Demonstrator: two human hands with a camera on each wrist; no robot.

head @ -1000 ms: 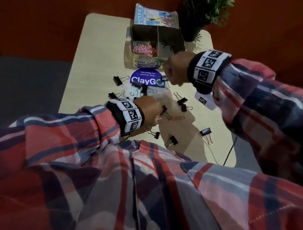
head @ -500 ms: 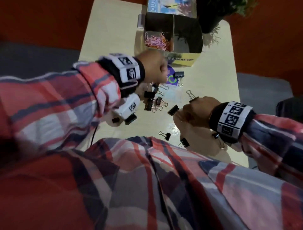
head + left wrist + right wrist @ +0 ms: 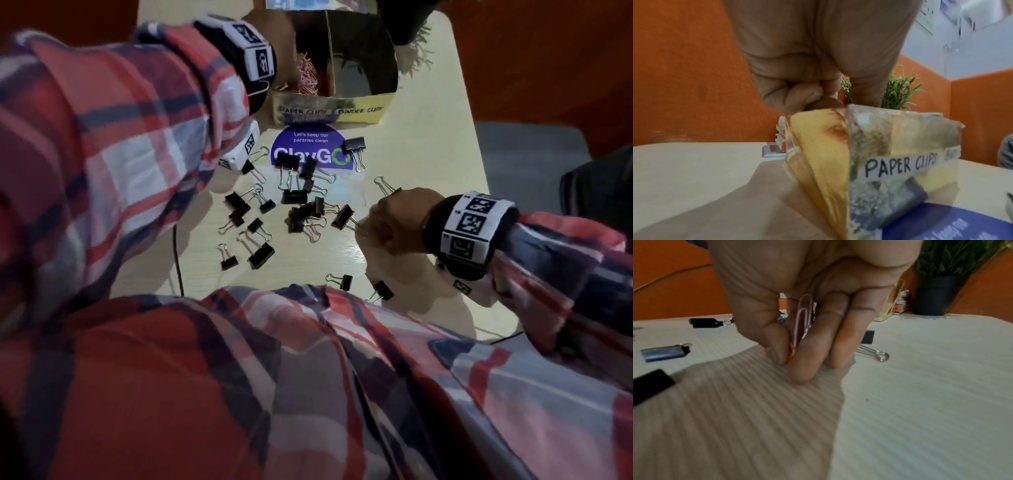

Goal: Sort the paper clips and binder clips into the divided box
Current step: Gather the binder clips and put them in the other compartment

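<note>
The divided box (image 3: 359, 110) stands at the table's far end, labelled PAPER CLIPS (image 3: 900, 167) on the left and BINDER CLIPS on the right. Pink and orange paper clips (image 3: 308, 80) lie in its left compartment. My left hand (image 3: 286, 44) hovers over that compartment with curled fingers (image 3: 797, 91); what they hold is hidden. Low on the table, my right hand (image 3: 791, 356) pinches an upright pink paper clip (image 3: 803, 318), and an orange clip (image 3: 791, 352) shows at the thumb tip. Several black binder clips (image 3: 305, 212) lie scattered mid-table, one (image 3: 343, 216) just left of my right hand (image 3: 380, 226).
A round purple sticker (image 3: 311, 144) lies in front of the box. A dark plant pot (image 3: 937, 295) stands behind the box on the right. A thin black cable (image 3: 176, 253) runs down the table's near left. Two binder clips (image 3: 383, 290) lie near the front edge.
My left hand rose from the table and moved to the box's left compartment. My right hand came back from the box and dropped to the table, where it pinches a paper clip.
</note>
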